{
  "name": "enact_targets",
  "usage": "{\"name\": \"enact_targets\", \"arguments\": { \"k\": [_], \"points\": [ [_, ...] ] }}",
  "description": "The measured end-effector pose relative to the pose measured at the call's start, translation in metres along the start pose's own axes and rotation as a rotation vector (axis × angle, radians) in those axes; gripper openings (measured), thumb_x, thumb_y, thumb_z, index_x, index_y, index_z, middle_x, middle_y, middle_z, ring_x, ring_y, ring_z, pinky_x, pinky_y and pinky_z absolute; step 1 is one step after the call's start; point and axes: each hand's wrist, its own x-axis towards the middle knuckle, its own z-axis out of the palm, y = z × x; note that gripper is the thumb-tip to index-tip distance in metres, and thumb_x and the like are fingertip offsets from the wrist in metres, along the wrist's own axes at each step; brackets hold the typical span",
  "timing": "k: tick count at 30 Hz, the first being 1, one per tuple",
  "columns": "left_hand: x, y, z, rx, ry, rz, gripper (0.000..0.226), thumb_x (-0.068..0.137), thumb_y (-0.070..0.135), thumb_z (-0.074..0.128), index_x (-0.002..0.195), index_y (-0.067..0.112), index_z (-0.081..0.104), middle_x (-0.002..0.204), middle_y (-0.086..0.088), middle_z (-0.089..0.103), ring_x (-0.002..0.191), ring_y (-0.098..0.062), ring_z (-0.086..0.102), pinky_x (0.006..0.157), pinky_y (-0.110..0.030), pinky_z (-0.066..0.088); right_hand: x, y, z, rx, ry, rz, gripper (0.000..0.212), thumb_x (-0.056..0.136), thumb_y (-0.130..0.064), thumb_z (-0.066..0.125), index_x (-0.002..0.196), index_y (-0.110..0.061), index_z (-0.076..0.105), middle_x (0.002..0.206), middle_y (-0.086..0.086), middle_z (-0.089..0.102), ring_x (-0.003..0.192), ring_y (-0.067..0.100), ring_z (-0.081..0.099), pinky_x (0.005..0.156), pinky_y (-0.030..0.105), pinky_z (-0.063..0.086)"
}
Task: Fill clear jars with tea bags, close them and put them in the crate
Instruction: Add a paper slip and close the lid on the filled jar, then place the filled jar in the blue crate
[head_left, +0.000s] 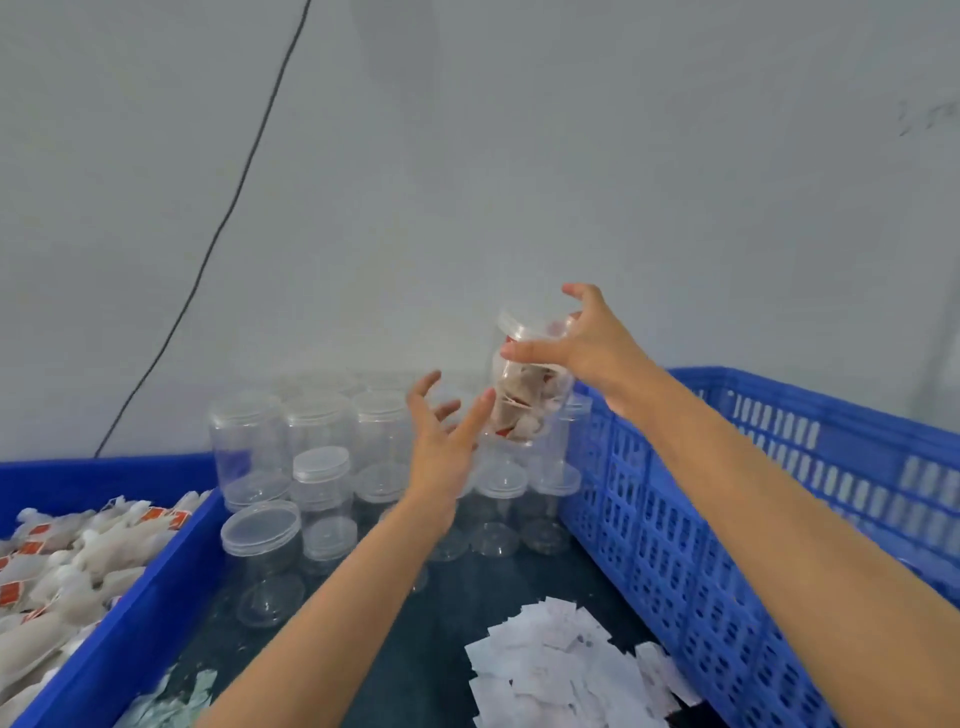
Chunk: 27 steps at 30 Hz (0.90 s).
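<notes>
At far left one blue bin (156, 587) held a heap of tea bags (67, 561), too many to count. Beside it, about a dozen empty clear jars (317, 467) stood lidded on the dark table (415, 649), some stacked. The left hand (447, 441) was raised in front of them, fingers spread, holding nothing. The right hand (582, 343) gripped one lidded filled jar (530, 384) near its top, tilted, just left of the blue crate (727, 519) rim. White paper slips (561, 670) lay below.

Lidded clear jar (530, 384) w/ tea bags (522, 402), tilted, above crate (727, 519) edge.
</notes>
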Motion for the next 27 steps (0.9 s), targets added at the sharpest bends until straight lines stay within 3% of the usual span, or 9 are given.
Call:
{"name": "enact_targets", "arguments": {
  "k": [3, 6, 9, 12, 14, 16, 18, 23, 27],
  "points": [
    [0.033, 0.02, 0.037, 0.136, -0.094, 0.161, 0.047, 0.09, 0.025, 0.068, 0.129, 0.037, 0.044, 0.12, 0.003, 0.052, 0.105, -0.01, 0.055, 0.08, -0.02, 0.045, 0.027, -0.002, -0.041, -0.124, 0.097, 0.003, 0.109, 0.062, -0.031, 0.089, 0.148, -0.014, 0.024, 0.141, 0.013, 0.043, 0.121, 0.017, 0.046, 0.093, 0.023, 0.037],
    [0.064, 0.033, 0.082, 0.206, -0.262, 0.227, 0.056, 0.091, 0.0, 0.058, 0.136, 0.03, 0.044, 0.12, -0.002, 0.055, 0.104, -0.012, 0.056, 0.087, -0.025, 0.048, 0.051, 0.004, -0.073, -0.308, 0.183, 0.004, 0.104, 0.063, -0.039, 0.088, 0.144, -0.007, 0.031, 0.142, 0.011, 0.045, 0.127, 0.023, 0.047, 0.101, 0.03, 0.039],
    [0.085, 0.035, 0.124, 0.246, -0.416, 0.204, 0.08, 0.087, -0.014, 0.039, 0.148, 0.036, 0.029, 0.126, -0.005, 0.05, 0.097, -0.001, 0.054, 0.081, -0.029, 0.05, 0.075, 0.02, -0.096, -0.544, 0.276, -0.04, 0.088, 0.064, -0.044, 0.086, 0.129, -0.001, 0.046, 0.13, 0.014, 0.051, 0.113, 0.027, 0.054, 0.091, 0.033, 0.045],
    [0.1, 0.02, 0.153, 0.363, -0.505, 0.215, 0.092, 0.082, -0.017, 0.031, 0.151, 0.043, 0.018, 0.134, -0.008, 0.048, 0.071, -0.016, 0.052, 0.069, -0.036, 0.047, 0.094, 0.05, -0.112, -0.683, 0.288, -0.013, 0.084, 0.066, -0.043, 0.084, 0.127, 0.001, 0.046, 0.128, 0.016, 0.047, 0.111, 0.028, 0.055, 0.084, 0.03, 0.045],
    [0.11, 0.005, 0.165, 0.506, -0.529, 0.251, 0.089, 0.081, -0.015, 0.03, 0.151, 0.039, 0.023, 0.133, -0.007, 0.052, 0.075, -0.024, 0.059, 0.069, -0.033, 0.048, 0.103, 0.074, -0.12, -0.774, 0.232, 0.044, 0.09, 0.066, -0.05, 0.083, 0.128, 0.002, 0.043, 0.13, 0.017, 0.044, 0.11, 0.03, 0.055, 0.077, 0.029, 0.041],
    [0.123, -0.012, 0.171, 0.647, -0.527, 0.274, 0.077, 0.082, -0.013, 0.033, 0.148, 0.027, 0.037, 0.135, -0.011, 0.055, 0.111, -0.03, 0.059, 0.088, -0.032, 0.047, 0.109, 0.1, -0.125, -0.889, 0.131, 0.13, 0.1, 0.067, -0.059, 0.078, 0.132, 0.004, 0.038, 0.133, 0.018, 0.041, 0.111, 0.032, 0.054, 0.076, 0.03, 0.039],
    [0.136, -0.028, 0.173, 0.764, -0.536, 0.238, 0.062, 0.086, -0.007, 0.037, 0.14, 0.022, 0.05, 0.136, -0.011, 0.056, 0.126, -0.027, 0.051, 0.103, -0.031, 0.04, 0.115, 0.124, -0.126, -1.003, -0.003, 0.22, 0.1, 0.069, -0.062, 0.074, 0.133, 0.004, 0.037, 0.131, 0.018, 0.045, 0.107, 0.031, 0.055, 0.077, 0.032, 0.041],
    [0.161, -0.057, 0.174, 0.893, -0.666, 0.187, 0.042, 0.098, 0.009, 0.032, 0.12, 0.02, 0.067, 0.139, -0.001, 0.056, 0.13, -0.022, 0.048, 0.112, -0.04, 0.032, 0.125, 0.171, -0.113, -1.223, -0.238, 0.459, 0.08, 0.079, -0.073, 0.053, 0.12, -0.005, 0.047, 0.09, 0.0, 0.054, 0.07, 0.016, 0.052, 0.055, 0.029, 0.038],
    [0.173, -0.074, 0.178, 1.068, -0.745, 0.253, 0.043, 0.104, 0.022, 0.027, 0.116, 0.025, 0.068, 0.134, 0.003, 0.059, 0.127, -0.02, 0.048, 0.113, -0.042, 0.027, 0.137, 0.206, -0.101, -1.107, -0.35, 0.592, 0.046, 0.092, -0.043, 0.048, 0.112, -0.002, 0.047, 0.093, 0.011, 0.062, 0.074, 0.026, 0.058, 0.062, 0.032, 0.048]
  ]
}}
